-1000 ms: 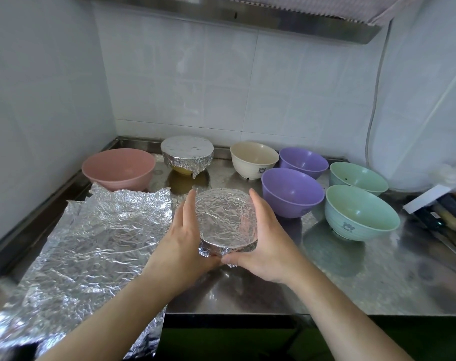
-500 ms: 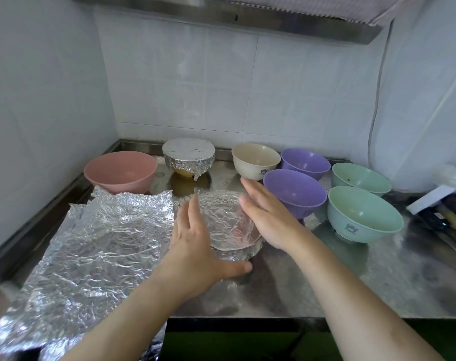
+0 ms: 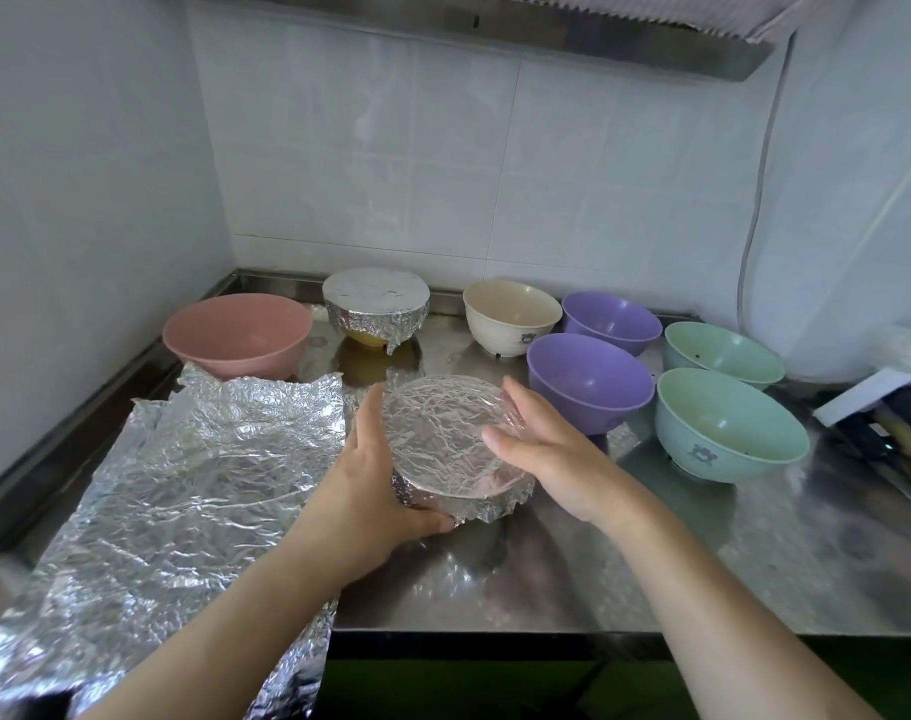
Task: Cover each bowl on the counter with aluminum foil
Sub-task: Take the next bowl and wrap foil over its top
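Observation:
A bowl wrapped in crinkled foil [image 3: 445,444] stands mid-counter. My left hand [image 3: 367,478] grips its left side, fingers along the wall and thumb curled under the front edge. My right hand [image 3: 544,449] lies against the right rim with its fingers straight. A second foil-covered bowl [image 3: 375,306] stands at the back. Uncovered bowls: pink [image 3: 237,335], cream [image 3: 513,317], two purple [image 3: 611,322] [image 3: 591,379] and two green [image 3: 723,353] [image 3: 731,426]. A large loose foil sheet [image 3: 198,475] is spread on the left, hanging over the front edge.
The steel counter [image 3: 572,579] meets tiled walls at the left and back. Dark utensils and a white box [image 3: 879,423] lie at the far right. A range hood hangs overhead. The counter's front edge runs just below my forearms.
My right hand left the bowl's front, lifted over its far side, and now rests against the right rim. My left hand stayed on the left side, thumb tucked under the front.

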`<state>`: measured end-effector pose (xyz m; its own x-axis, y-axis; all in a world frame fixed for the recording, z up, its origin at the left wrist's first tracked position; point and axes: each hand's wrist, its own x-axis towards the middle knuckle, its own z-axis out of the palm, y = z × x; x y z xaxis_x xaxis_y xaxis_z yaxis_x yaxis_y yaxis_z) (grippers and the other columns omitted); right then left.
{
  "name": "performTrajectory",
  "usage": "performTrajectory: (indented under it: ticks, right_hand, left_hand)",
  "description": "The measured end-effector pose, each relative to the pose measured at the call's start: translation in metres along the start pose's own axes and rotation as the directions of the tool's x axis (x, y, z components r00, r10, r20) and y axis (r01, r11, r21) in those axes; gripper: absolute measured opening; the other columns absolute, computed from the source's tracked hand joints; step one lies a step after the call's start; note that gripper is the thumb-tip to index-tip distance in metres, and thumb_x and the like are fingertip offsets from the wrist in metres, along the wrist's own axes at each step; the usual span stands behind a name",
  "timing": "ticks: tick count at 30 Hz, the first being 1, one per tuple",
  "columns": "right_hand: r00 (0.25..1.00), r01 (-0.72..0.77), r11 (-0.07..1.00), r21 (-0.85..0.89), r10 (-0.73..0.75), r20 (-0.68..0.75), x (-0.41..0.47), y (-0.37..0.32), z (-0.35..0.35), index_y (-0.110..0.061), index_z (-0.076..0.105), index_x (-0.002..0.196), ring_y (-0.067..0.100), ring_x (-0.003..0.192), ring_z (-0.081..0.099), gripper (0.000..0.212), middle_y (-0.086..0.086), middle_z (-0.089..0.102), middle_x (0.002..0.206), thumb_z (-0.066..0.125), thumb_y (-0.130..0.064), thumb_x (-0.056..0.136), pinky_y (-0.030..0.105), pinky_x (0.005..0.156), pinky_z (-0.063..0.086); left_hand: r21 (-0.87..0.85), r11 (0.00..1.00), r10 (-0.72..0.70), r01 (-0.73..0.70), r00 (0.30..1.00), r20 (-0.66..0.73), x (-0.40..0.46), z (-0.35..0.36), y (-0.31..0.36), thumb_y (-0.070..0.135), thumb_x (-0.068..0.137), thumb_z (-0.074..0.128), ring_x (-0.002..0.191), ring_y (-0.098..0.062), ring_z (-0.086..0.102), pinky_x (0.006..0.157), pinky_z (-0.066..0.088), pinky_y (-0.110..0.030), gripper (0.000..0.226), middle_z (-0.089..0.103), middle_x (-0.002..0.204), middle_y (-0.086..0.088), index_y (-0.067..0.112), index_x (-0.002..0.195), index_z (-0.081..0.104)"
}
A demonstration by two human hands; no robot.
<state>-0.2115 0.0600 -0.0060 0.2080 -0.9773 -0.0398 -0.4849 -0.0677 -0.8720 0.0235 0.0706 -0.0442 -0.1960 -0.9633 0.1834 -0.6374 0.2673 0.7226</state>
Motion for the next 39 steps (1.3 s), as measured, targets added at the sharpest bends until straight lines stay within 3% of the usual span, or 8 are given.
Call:
performTrajectory:
  ticks: [3, 5, 11, 20, 23, 27, 31, 39]
  right_hand:
    - [0.999, 0.009, 0.996, 0.087, -0.012, 0.042, -0.002, 0.009, 0.005, -0.028, 0.006, 0.17, -0.005, 0.148, 0.034, 0.117, -0.014, 0.006, 0.174, 0.081, -0.046, 0.082, 0.016, 0.12, 0.028]
    - [0.998, 0.043, 0.998, 0.043, -0.044, 0.042, -0.004, 0.013, 0.005, -0.029, 0.007, 0.169, -0.007, 0.152, 0.023, 0.128, -0.014, 0.01, 0.174, 0.087, -0.045, 0.07, 0.0, 0.108, 0.026]
    - [0.993, 0.046, 0.999, -0.013, -0.045, 0.108, -0.006, 0.021, -0.005, -0.041, -0.001, 0.167, -0.019, 0.145, 0.026, 0.156, -0.023, 0.024, 0.165, 0.102, -0.043, 0.05, 0.014, 0.117, 0.025]
    - [0.997, 0.068, 0.997, -0.046, -0.07, -0.032, -0.005, 0.028, 0.012, -0.043, 0.0, 0.166, -0.008, 0.147, 0.034, 0.156, -0.016, 0.029, 0.166, 0.106, -0.029, 0.052, 0.015, 0.122, 0.023]
    - [0.998, 0.058, 0.996, -0.065, -0.06, -0.03, -0.01, 0.025, 0.01, -0.045, -0.002, 0.166, -0.004, 0.15, 0.032, 0.153, -0.015, 0.029, 0.168, 0.104, -0.026, 0.058, 0.022, 0.125, 0.023]
    - [0.997, 0.056, 0.996, -0.073, -0.051, 0.065, -0.018, 0.021, -0.003, -0.048, -0.008, 0.164, -0.008, 0.149, 0.029, 0.146, -0.022, 0.023, 0.166, 0.1, -0.029, 0.068, 0.02, 0.122, 0.024]
    - [0.999, 0.028, 0.951, 0.308, -0.034, 0.015, -0.014, 0.015, -0.004, -0.039, 0.014, 0.167, -0.017, 0.145, 0.031, 0.11, -0.027, 0.026, 0.166, 0.079, -0.06, 0.08, 0.018, 0.123, 0.026]
    - [0.977, 0.095, 0.775, 0.624, 0.047, -0.207, -0.003, 0.038, 0.033, -0.027, 0.03, 0.166, 0.011, 0.153, 0.038, 0.099, -0.007, 0.041, 0.167, 0.072, -0.071, 0.087, 0.051, 0.13, 0.022]
  left_hand:
    - [-0.004, 1.0, 0.012, -0.012, 1.0, -0.007, 0.001, 0.0, 0.002, 0.039, 0.054, 0.103, 0.135, -0.018, 0.051, 0.097, 0.038, -0.022, 0.153, 0.034, 0.163, 0.003, 0.034, 0.161, -0.006]
    - [-0.011, 1.0, 0.011, -0.011, 1.0, 0.0, 0.002, 0.0, 0.001, 0.036, 0.054, 0.103, 0.135, -0.015, 0.049, 0.098, 0.036, -0.02, 0.153, 0.033, 0.164, 0.003, 0.031, 0.162, -0.005]
    - [0.002, 1.0, -0.001, 0.001, 0.999, 0.035, 0.006, -0.002, 0.003, 0.03, 0.056, 0.103, 0.137, -0.021, 0.05, 0.105, 0.041, -0.028, 0.153, 0.038, 0.162, -0.001, 0.036, 0.161, -0.008]
    - [-0.039, 0.999, -0.004, 0.006, 0.999, 0.051, 0.004, -0.006, 0.004, 0.027, 0.057, 0.103, 0.117, -0.005, 0.05, 0.095, 0.038, -0.018, 0.152, 0.047, 0.154, 0.005, 0.035, 0.161, -0.008]
    - [-0.028, 1.0, -0.002, 0.004, 0.999, 0.053, 0.001, -0.008, 0.007, 0.032, 0.058, 0.102, 0.138, -0.021, 0.047, 0.105, 0.043, -0.029, 0.154, 0.03, 0.166, -0.002, 0.041, 0.158, -0.015]
    - [-0.048, 0.998, -0.033, 0.036, 0.997, 0.069, -0.01, -0.005, 0.012, 0.052, 0.048, 0.101, 0.156, -0.026, 0.015, 0.122, 0.027, -0.043, 0.163, 0.003, 0.167, 0.005, 0.041, 0.157, -0.02]
    - [-0.167, 0.984, -0.059, 0.056, 0.998, -0.012, -0.016, -0.001, 0.022, 0.09, 0.039, 0.077, 0.156, -0.02, 0.013, 0.123, 0.024, -0.038, 0.163, 0.007, 0.165, 0.005, 0.029, 0.162, -0.01]
    - [-0.224, 0.972, -0.078, 0.063, 0.995, -0.059, -0.013, 0.009, 0.032, 0.068, 0.043, 0.09, 0.156, -0.014, 0.014, 0.118, 0.018, -0.022, 0.167, 0.006, 0.17, -0.002, 0.019, 0.163, -0.014]
